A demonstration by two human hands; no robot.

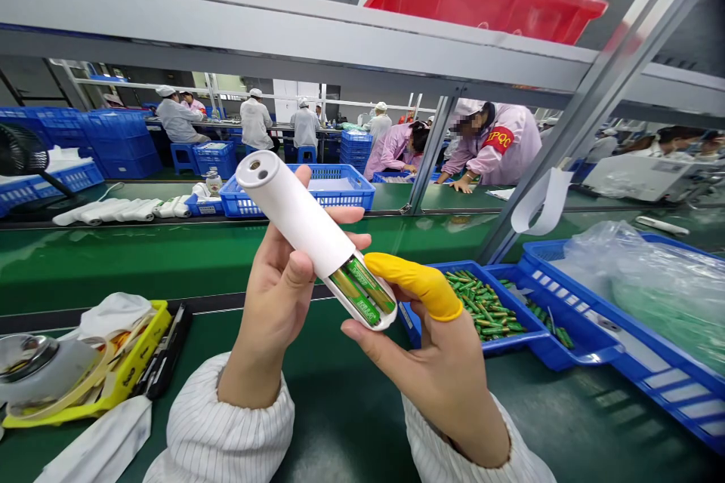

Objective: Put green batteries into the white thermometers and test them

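Observation:
A white cylindrical handheld device is held up tilted, its rounded end with two round holes pointing up and left. My left hand wraps around its body, thumb in front and fingers behind. At the lower right end, an uncovered battery compartment shows green-and-gold batteries lying side by side. My right hand grips that end between thumb and index finger; a yellow finger cot covers the index finger. Just beyond my right hand, a blue bin holds many loose batteries of the same kind.
A smaller blue tray and a blue basket with plastic bags stand right. A yellow tray of supplies lies left. Across the green conveyor are white devices and a blue basket. A metal post slants at right; co-workers work beyond.

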